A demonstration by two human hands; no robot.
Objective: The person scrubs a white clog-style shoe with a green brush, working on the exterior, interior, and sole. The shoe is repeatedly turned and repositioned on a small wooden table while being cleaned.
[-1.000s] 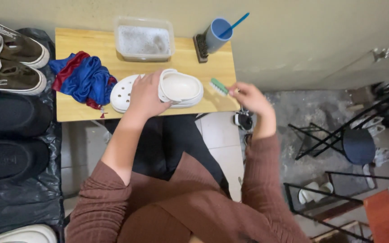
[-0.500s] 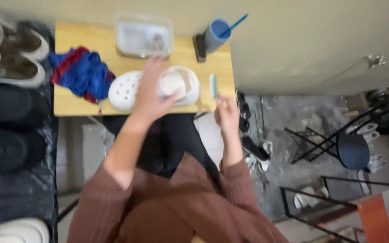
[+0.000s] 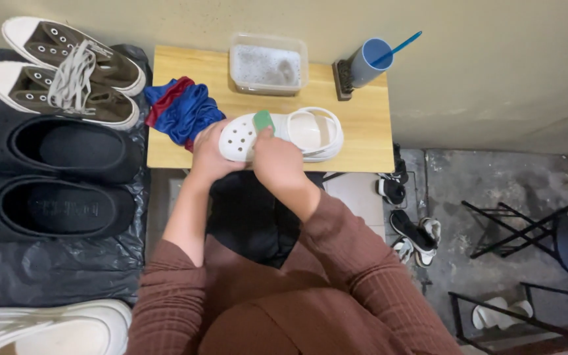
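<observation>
The step in hand looks like scrubbing: the right hand [image 3: 276, 158] presses a small green sponge [image 3: 263, 121] onto the toe of a white clog [image 3: 284, 134], fingers closed together on the sponge. The left hand [image 3: 210, 152] steadies the clog from the left, fingers wrapped around its toe end. The clog lies on its sole near the middle of a small wooden table [image 3: 363, 125], toe to the left.

By my judgement, the next move calls for firm strokes over the holed upper while the left hand keeps the shoe from sliding.

The clog is smooth moulded foam, rounded, with vent holes. Far of it sits a clear plastic tub [image 3: 269, 64] of sudsy water; right of that, a blue cup [image 3: 369, 62] and a brush [image 3: 342, 80]. A limp blue and red cloth [image 3: 180, 109] lies crumpled at the left.
</observation>
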